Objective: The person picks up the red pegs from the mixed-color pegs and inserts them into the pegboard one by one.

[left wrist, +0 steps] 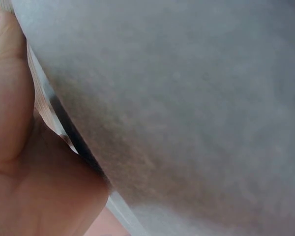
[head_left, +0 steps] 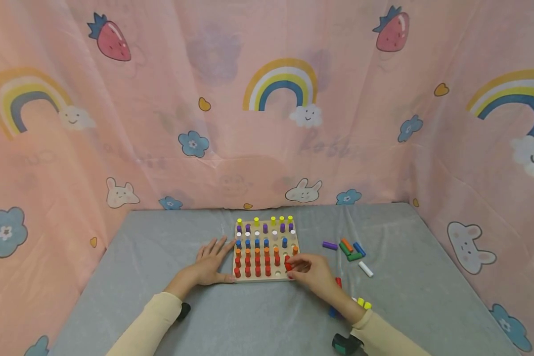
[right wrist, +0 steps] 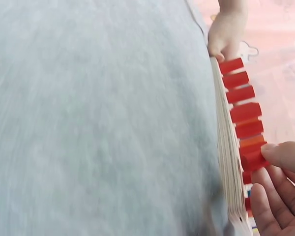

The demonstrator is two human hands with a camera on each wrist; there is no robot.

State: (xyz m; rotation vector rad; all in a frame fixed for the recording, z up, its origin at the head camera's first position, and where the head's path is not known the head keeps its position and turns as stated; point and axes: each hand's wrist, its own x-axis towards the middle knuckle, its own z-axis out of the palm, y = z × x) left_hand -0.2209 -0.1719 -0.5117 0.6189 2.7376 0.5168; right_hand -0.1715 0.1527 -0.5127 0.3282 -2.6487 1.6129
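A wooden pegboard [head_left: 255,280] lies on the grey cloth, carrying rows of yellow, purple, white, blue, orange and red pegs. Several holes show between them. My right hand [head_left: 313,272] is at the board's front right corner, where its thumb and fingers pinch a red peg [right wrist: 253,160]. In the head view the fingers partly cover that corner. At the board's left side, my left hand [head_left: 208,264] rests spread, with the thumb at the front corner and the fingertips along the edge. The left wrist view shows mostly the left palm [left wrist: 44,182] and thumb beside the board's edge.
Right of the board lie loose pegs: a purple peg [head_left: 330,245], a white peg [head_left: 366,269], and several orange, green and blue ones. Nearer me, yellow pegs [head_left: 364,303] and others sit partly hidden by the right forearm. A pink printed curtain [head_left: 267,158] surrounds the table.
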